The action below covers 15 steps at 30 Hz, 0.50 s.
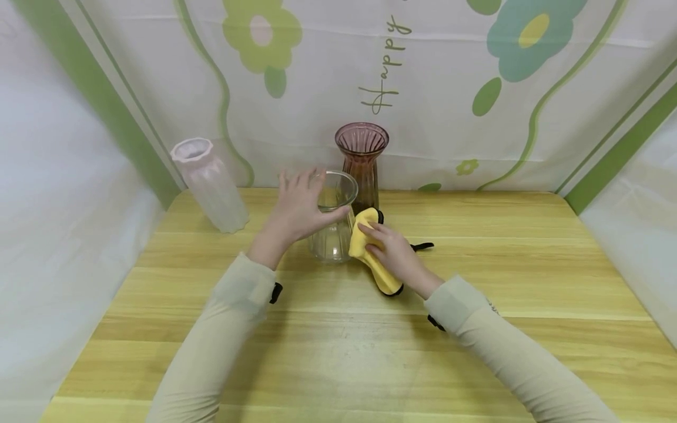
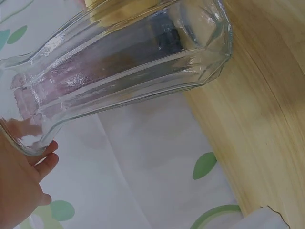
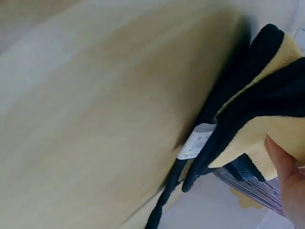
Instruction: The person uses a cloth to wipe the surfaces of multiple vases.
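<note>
A clear glass vase (image 1: 332,244) with ribbed sides and a flared rim stands upright near the table's middle. My left hand (image 1: 298,212) is at its rim, fingers spread on the far left side and thumb stretched across the front. In the left wrist view, several fingers lie beside the flared mouth of the clear vase (image 2: 138,81). Fingers and thumb of my right hand (image 1: 395,252) pinch a folded yellow cloth (image 1: 385,277) with black edging, just right of the clear vase. The right wrist view shows the cloth's black layers and a white label (image 3: 196,141).
Behind the clear vase stands a purple-to-brown glass vase (image 1: 364,167), partly hidden. A white and pink frosted vase (image 1: 215,191) is at the back left of the wooden table (image 1: 502,264). A flower-printed curtain (image 1: 423,135) hangs along the back edge.
</note>
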Available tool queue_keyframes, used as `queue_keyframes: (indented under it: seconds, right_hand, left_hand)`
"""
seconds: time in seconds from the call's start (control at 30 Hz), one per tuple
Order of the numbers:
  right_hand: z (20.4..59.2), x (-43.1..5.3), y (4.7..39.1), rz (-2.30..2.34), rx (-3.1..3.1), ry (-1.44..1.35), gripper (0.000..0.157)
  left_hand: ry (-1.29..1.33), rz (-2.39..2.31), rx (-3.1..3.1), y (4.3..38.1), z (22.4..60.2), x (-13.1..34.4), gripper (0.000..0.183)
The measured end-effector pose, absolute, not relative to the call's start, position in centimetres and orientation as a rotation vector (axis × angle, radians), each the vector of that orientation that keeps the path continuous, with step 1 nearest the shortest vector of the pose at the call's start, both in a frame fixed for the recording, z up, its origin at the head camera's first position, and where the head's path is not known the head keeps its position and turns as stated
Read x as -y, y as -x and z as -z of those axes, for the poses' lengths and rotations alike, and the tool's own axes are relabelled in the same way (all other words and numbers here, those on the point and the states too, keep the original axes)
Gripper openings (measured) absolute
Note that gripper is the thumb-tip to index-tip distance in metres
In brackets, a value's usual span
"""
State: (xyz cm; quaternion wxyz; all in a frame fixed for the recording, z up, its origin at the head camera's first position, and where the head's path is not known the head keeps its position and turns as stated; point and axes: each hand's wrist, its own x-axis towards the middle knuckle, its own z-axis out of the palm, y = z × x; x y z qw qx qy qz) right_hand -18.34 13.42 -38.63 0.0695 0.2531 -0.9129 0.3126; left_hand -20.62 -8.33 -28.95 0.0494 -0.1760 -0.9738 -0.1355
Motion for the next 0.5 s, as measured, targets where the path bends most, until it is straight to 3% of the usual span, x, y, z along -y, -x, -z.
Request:
queue_keyframes:
  seconds: [0.5]
  right_hand:
    - [35.2, -12.4, 18.8, -1.073, 2.524, -0.749, 0.048]
  left_hand:
    - [0.580, 0.480, 3.039, 20.7, 27.9, 8.6, 0.092]
